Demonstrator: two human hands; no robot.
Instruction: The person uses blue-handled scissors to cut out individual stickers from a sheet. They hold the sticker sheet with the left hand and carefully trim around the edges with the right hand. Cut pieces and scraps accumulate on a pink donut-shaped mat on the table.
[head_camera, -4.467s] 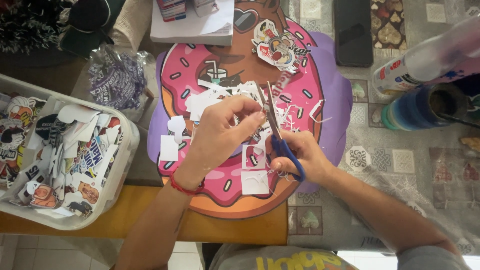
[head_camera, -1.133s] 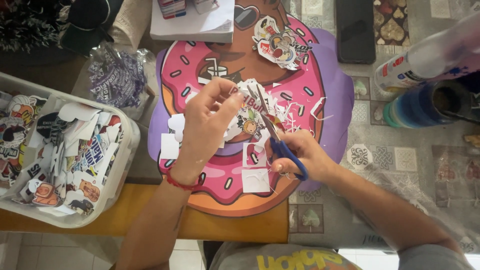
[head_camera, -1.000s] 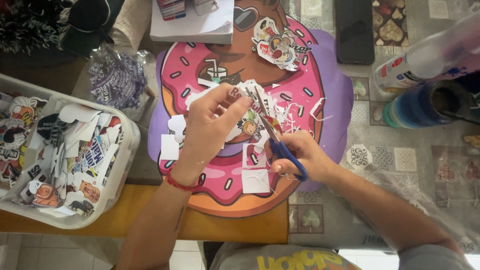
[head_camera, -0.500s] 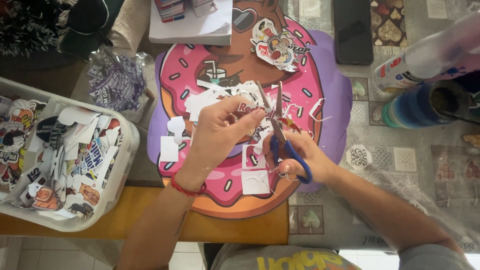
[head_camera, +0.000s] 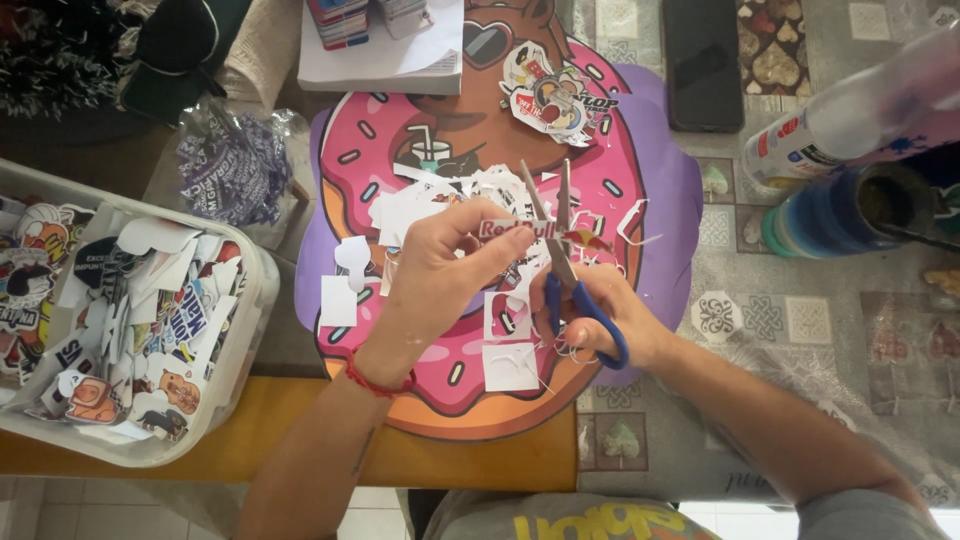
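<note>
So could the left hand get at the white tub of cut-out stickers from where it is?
Probably yes: the left hand pinches a sticker strip, but the tub sits open beside that forearm with nothing between.

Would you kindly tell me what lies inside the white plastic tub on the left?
The white plastic tub holds a loose heap of cut-out stickers, cartoon figures and lettered shapes overlapping one another. Its bottom and lower layers are covered by the pile.

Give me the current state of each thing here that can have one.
scissors: blades open, in right hand
sticker sheet: pinched by left hand, between the blades
plastic tub: lidless, heaped with cut stickers
phone: screen dark, lying flat
blue jar: open, stick inside
</note>
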